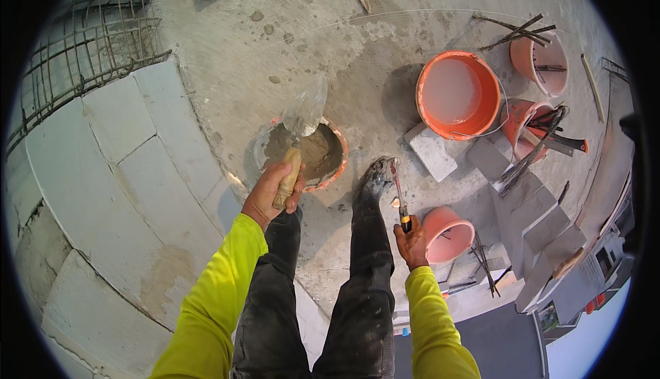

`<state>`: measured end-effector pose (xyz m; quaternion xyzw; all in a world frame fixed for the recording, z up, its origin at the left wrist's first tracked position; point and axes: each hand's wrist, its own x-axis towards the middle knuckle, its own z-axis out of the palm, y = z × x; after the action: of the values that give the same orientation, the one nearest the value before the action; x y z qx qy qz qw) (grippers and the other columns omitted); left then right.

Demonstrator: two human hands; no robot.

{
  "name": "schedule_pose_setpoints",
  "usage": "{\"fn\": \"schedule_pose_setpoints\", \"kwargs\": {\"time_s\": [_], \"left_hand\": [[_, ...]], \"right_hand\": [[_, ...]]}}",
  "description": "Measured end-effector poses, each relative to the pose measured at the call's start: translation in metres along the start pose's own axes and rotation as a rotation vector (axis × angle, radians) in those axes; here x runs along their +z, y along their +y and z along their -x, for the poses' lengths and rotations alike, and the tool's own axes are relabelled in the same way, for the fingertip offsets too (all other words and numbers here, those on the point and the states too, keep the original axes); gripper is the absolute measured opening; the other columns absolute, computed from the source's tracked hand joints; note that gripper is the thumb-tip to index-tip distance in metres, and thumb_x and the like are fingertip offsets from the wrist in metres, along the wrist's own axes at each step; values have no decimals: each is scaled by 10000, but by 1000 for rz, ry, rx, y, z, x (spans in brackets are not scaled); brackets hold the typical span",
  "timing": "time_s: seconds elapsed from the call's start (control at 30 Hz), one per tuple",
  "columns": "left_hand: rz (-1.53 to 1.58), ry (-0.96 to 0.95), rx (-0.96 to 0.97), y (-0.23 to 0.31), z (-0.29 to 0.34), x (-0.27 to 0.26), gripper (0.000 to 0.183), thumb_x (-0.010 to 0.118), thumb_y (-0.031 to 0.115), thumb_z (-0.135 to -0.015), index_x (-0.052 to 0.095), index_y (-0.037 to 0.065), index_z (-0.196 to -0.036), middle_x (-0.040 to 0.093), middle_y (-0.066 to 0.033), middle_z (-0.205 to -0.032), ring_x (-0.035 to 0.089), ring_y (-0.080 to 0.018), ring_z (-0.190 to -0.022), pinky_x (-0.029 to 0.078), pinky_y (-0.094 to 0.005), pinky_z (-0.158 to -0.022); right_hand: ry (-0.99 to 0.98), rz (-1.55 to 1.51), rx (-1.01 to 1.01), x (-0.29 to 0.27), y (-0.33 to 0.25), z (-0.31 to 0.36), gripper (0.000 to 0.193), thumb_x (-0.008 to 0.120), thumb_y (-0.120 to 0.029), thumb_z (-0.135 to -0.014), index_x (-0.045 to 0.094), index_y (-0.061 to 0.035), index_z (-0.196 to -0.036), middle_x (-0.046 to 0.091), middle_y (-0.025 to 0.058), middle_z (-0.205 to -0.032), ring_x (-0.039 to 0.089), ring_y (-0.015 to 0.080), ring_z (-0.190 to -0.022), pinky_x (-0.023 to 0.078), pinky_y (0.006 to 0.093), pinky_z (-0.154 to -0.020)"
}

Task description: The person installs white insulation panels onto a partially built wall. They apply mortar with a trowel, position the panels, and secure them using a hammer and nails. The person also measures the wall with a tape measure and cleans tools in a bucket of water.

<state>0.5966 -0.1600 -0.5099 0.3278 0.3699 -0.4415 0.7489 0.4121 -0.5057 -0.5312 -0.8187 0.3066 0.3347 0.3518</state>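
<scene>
My left hand is wrapped round the wooden handle of a trowel. The trowel's wet metal blade points away from me, above the far rim of an orange bucket that contains grey-brown mortar. A pale lump of mortar sits near the base of the blade. In my right hand is a screwdriver with a yellow and black handle, its thin shaft pointing forward past my right shoe. The shaft looks reddish toward the tip.
A larger orange bucket of cloudy liquid stands to the right, beside a pale block. Further right are a bucket of tools, grey blocks and a small pink bucket. Pale block courses and rebar line the left.
</scene>
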Motion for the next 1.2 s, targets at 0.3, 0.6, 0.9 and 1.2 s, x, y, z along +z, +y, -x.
{"fn": "schedule_pose_setpoints", "kwargs": {"time_s": [0.3,0.6,0.9,1.2], "left_hand": [[-97,220,69,-55,-15,29,489,449,538,-1013,547,65,-1081,536,-53,-666,536,-169,-477,460,-303,-437],[-55,204,451,-72,-127,132,263,606,44,-868,573,88,-1125,608,-71,-1124,599,-162,-1013,501,-307,-871],[53,116,390,-67,-306,239,173,608,40,-837,583,68,-1005,638,-84,-1064,619,-189,-898,510,-349,-843],[220,175,369,-97,-302,229,400,607,313,-933,633,8,-1191,630,-88,-1186,591,-198,-1050,440,-311,-962]], "right_hand": [[215,162,-51,8,74,-22,300,666,-210,-902,596,2,-1102,634,216,-1013,631,431,-898,510,491,-781],[436,-701,-380,-84,-35,-272,292,508,-213,-1045,604,16,-1199,647,81,-1041,655,181,-907,563,334,-812],[-194,-1164,-294,-123,-44,-270,334,500,-191,-1017,600,54,-1220,678,169,-1114,676,269,-1008,560,390,-909],[-154,-703,-300,-124,-69,-273,443,559,-275,-1015,557,59,-1306,620,174,-1224,611,259,-1114,480,355,-961]]}}
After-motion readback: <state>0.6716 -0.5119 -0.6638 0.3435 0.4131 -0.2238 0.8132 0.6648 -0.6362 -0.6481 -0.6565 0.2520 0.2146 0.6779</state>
